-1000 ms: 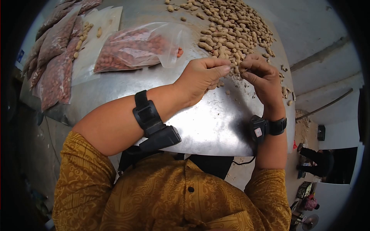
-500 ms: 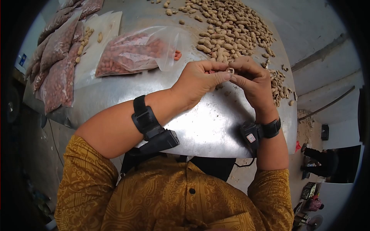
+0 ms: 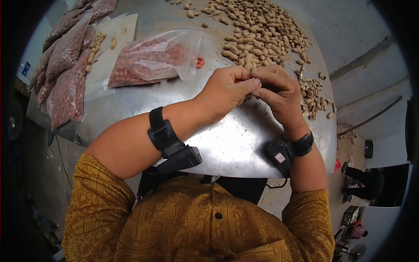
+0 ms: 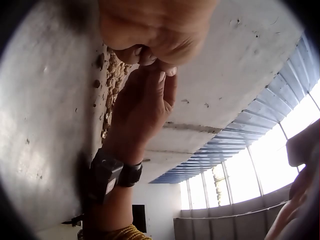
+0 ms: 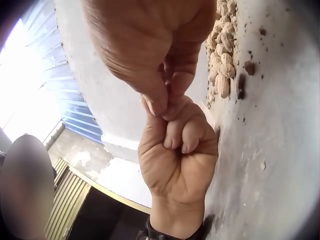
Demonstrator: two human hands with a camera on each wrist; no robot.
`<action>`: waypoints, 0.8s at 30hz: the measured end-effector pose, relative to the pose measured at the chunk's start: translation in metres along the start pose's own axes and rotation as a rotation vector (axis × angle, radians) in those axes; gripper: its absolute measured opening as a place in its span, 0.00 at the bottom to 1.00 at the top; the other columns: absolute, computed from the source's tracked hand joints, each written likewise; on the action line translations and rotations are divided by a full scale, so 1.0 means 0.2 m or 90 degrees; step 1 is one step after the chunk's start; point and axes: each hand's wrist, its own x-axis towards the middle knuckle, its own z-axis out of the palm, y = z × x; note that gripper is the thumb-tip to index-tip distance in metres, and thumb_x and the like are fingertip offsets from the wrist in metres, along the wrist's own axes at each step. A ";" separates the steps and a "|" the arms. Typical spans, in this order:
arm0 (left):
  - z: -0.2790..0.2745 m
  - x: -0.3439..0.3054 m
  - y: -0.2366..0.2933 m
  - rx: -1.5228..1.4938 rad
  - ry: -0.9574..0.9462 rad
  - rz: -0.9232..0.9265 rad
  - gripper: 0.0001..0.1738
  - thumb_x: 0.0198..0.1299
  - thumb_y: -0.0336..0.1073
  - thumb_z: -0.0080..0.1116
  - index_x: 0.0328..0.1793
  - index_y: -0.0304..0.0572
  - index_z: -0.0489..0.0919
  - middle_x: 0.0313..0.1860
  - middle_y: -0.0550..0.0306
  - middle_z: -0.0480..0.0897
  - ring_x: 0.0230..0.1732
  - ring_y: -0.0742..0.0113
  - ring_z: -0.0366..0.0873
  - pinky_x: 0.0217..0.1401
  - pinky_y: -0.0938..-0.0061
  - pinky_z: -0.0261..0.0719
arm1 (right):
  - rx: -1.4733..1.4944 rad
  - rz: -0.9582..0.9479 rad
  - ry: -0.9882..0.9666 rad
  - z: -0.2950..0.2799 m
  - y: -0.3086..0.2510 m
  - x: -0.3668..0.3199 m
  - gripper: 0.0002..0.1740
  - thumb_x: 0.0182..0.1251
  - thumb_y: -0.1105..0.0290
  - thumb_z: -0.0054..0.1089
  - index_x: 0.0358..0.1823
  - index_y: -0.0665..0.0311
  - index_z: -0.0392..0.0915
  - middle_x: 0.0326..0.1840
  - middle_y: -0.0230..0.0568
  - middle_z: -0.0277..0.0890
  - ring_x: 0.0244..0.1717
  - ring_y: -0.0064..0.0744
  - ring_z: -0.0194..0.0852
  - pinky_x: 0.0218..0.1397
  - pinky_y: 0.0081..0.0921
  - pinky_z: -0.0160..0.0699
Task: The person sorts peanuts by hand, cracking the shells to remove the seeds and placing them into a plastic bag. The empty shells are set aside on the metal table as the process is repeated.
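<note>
Over the metal table, my left hand [image 3: 224,91] and right hand [image 3: 279,92] meet thumb to thumb, pinching a small peanut between them. The fingertips hide the peanut now; its cracked shell showed there half a second ago. In the right wrist view, the other fingers of the left hand [image 5: 180,155] curl into its palm. Just beyond the hands lies a heap of unshelled peanuts [image 3: 268,32]. Broken shells [image 3: 312,98] lie scattered to the right of my right hand. A clear bag of reddish peanut kernels [image 3: 148,63] rests left of the heap, its mouth towards the heap.
Several filled bags of kernels [image 3: 67,65] are stacked at the table's left. Beside them, a few peanuts [image 3: 94,50] lie on flat plastic bags [image 3: 118,26]. The metal tabletop [image 3: 222,148] ends close before my body. Another person [image 3: 366,181] is far off at right.
Both hands have drawn together, the right moving left and slightly down. A cracked peanut shell appeared between the fingertips half a second ago and is now covered by them.
</note>
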 end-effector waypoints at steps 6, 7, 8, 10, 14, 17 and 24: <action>0.01 0.00 0.02 -0.085 -0.017 0.009 0.09 0.61 0.34 0.56 0.43 0.36 0.75 0.29 0.64 0.75 0.18 0.85 0.60 0.17 0.90 0.55 | 0.023 -0.021 0.056 0.02 0.00 -0.01 0.16 0.47 0.76 0.67 0.41 0.66 0.81 0.34 0.34 0.75 0.34 0.24 0.71 0.37 0.17 0.71; 0.01 0.00 0.02 -0.093 -0.026 0.007 0.09 0.61 0.34 0.56 0.43 0.36 0.75 0.29 0.64 0.75 0.18 0.85 0.60 0.17 0.90 0.55 | 0.039 -0.008 0.065 0.02 0.00 -0.02 0.16 0.47 0.76 0.68 0.41 0.66 0.81 0.33 0.34 0.74 0.34 0.24 0.71 0.37 0.18 0.70; 0.01 0.00 0.02 -0.094 -0.034 0.008 0.09 0.61 0.34 0.56 0.43 0.36 0.75 0.29 0.64 0.75 0.18 0.85 0.60 0.18 0.90 0.55 | 0.034 -0.025 0.066 0.02 0.00 -0.02 0.16 0.47 0.75 0.68 0.41 0.65 0.81 0.33 0.34 0.74 0.34 0.24 0.70 0.37 0.17 0.70; 0.00 -0.01 0.02 -0.096 -0.049 0.010 0.10 0.61 0.34 0.56 0.43 0.36 0.75 0.29 0.64 0.75 0.18 0.85 0.59 0.18 0.89 0.55 | 0.022 -0.059 0.068 0.02 0.01 -0.01 0.17 0.47 0.75 0.69 0.42 0.65 0.81 0.33 0.34 0.74 0.33 0.24 0.70 0.37 0.17 0.70; -0.03 0.00 0.06 -0.091 -0.105 -0.048 0.12 0.60 0.35 0.57 0.45 0.35 0.76 0.28 0.64 0.75 0.18 0.84 0.59 0.19 0.88 0.55 | 0.046 -0.060 0.057 0.02 0.01 -0.01 0.18 0.45 0.75 0.70 0.42 0.65 0.81 0.36 0.34 0.73 0.35 0.22 0.70 0.37 0.16 0.71; -0.05 0.01 0.07 -0.034 -0.134 -0.068 0.13 0.60 0.36 0.58 0.46 0.34 0.77 0.27 0.64 0.74 0.18 0.83 0.60 0.19 0.88 0.55 | 0.094 -0.056 0.045 0.02 0.00 -0.01 0.19 0.44 0.75 0.71 0.41 0.66 0.80 0.40 0.34 0.72 0.37 0.21 0.70 0.37 0.15 0.72; -0.05 0.01 0.09 0.166 -0.128 -0.006 0.10 0.59 0.36 0.58 0.39 0.35 0.79 0.27 0.63 0.77 0.24 0.82 0.67 0.24 0.86 0.64 | 0.083 -0.079 0.004 0.01 0.01 0.00 0.21 0.42 0.74 0.73 0.42 0.66 0.80 0.41 0.34 0.73 0.37 0.22 0.70 0.38 0.16 0.72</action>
